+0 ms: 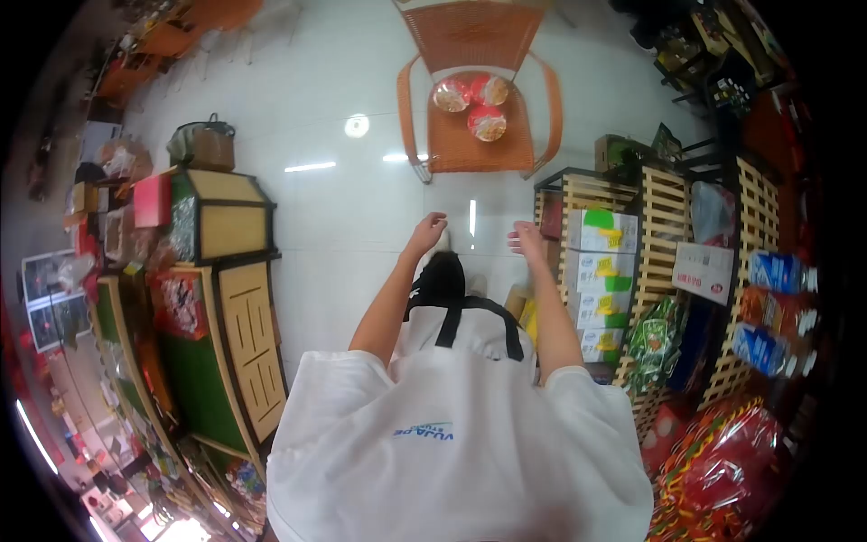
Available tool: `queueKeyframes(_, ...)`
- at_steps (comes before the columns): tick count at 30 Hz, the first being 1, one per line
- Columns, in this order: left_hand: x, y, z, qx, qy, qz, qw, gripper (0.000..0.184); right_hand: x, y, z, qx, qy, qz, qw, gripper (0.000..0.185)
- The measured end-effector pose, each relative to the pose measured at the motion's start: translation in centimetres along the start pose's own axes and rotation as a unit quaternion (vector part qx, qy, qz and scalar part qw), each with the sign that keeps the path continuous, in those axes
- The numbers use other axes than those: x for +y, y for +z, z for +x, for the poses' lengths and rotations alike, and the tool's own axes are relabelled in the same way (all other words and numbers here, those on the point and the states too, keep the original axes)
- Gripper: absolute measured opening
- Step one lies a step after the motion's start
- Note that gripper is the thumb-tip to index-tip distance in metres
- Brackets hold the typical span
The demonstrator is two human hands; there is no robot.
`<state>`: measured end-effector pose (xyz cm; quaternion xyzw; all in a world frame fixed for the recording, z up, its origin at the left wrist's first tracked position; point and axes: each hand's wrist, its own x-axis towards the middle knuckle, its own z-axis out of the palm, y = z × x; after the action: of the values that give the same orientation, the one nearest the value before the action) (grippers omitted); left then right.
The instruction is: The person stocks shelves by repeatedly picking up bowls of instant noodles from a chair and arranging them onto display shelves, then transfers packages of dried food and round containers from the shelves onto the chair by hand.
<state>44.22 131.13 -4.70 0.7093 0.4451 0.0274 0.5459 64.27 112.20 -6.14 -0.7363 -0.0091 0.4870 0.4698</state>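
Both of my arms reach forward over the tiled floor. My left hand (428,233) is held in the air in front of my body, its fingers bent, with nothing visible in it. To its right, my right hand (526,239) hangs near the slatted shelf, fingers apart and holding nothing. Ahead of both hands stands an orange woven chair (474,154). Three red-and-clear round packs lie together on its seat: one at the left (451,95), one at the right (490,90) and one nearer me (488,124). Neither hand touches them.
Slatted shelves on the right hold stacked white boxes (601,271), a white carton (703,271) and blue-labelled bottle packs (777,271). Wooden cabinets (248,334) line the left, with a bag (202,144) on top. A red wrapped bundle (736,456) sits at lower right.
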Motion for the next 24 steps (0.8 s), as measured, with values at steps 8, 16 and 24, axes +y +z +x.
queueKeyframes(8,-5.0,7.1,24.2,-0.045,-0.116,-0.066,0.99,0.042,-3.7,2.0,17.1,-0.003,0.12,-0.027,0.992,0.033)
queueKeyframes(16,-6.2,11.5,39.1,0.037,-0.057,-0.304,0.95,0.065,-10.1,5.8,33.0,0.125,0.044,-0.057,0.99,0.044)
queueKeyframes(24,-0.8,10.6,40.1,0.172,-0.124,-0.157,0.964,0.045,-13.8,7.7,37.2,0.08,0.149,-0.006,0.986,0.052)
